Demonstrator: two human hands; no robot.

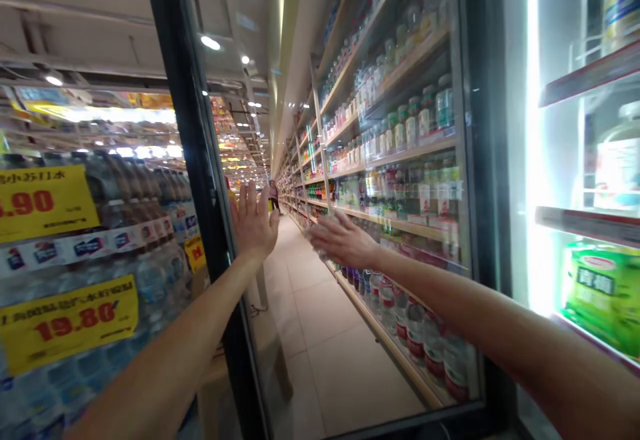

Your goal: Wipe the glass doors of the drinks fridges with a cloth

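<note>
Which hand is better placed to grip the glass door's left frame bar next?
Probably the left hand: it appears close beside that black frame bar; the right hand is farther off, before the glass pane.

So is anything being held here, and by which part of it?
Nothing is held: left grip and right grip are both open before the glass door.

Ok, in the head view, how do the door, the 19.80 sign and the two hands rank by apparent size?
1. Door
2. 19.80 sign
3. Left hand and right hand: too alike to rank.
</note>
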